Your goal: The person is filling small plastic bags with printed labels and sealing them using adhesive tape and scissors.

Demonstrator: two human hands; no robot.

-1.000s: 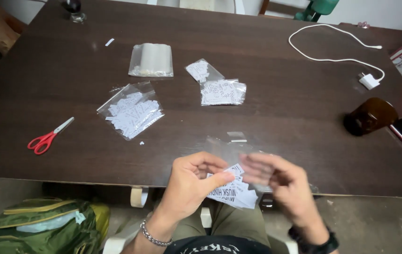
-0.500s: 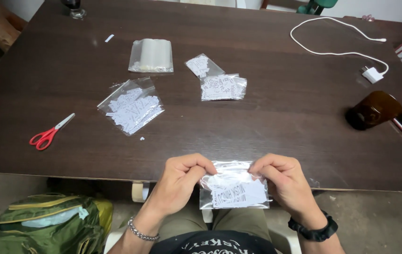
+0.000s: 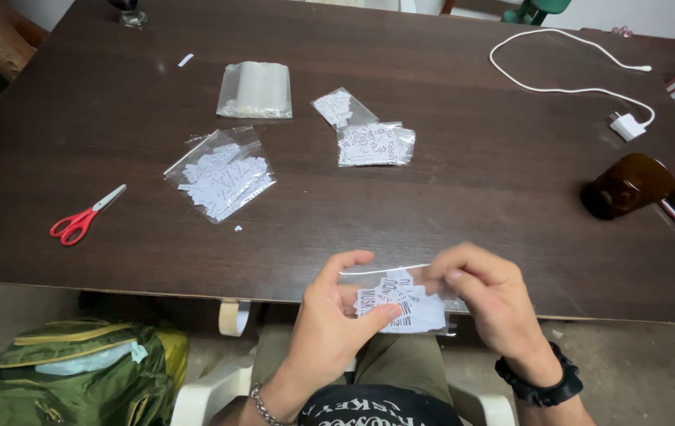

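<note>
At the table's near edge, both hands hold a small clear plastic bag (image 3: 402, 304) filled with printed white paper slips. My left hand (image 3: 336, 315) grips the bag from the left, thumb on its front. My right hand (image 3: 486, 293) pinches its upper right edge, fingers partly covering it. On the dark wooden table (image 3: 463, 181) lie other bags: a larger one of paper slips (image 3: 219, 173) at left, two small filled ones (image 3: 374, 143) (image 3: 339, 107) in the middle, and a stack of empty clear bags (image 3: 255, 89) farther back.
Red-handled scissors (image 3: 82, 218) lie at the table's left. A white charger and cable (image 3: 625, 122) sit at the far right, with a dark brown rounded object (image 3: 628, 185) nearer. A green bag (image 3: 69, 375) rests on the floor at lower left. I sit on a white plastic chair (image 3: 211, 398).
The hands first handled the slips loosely, then held the bag stretched flat between them; now they have drawn closer together and raised the bag to the table edge.
</note>
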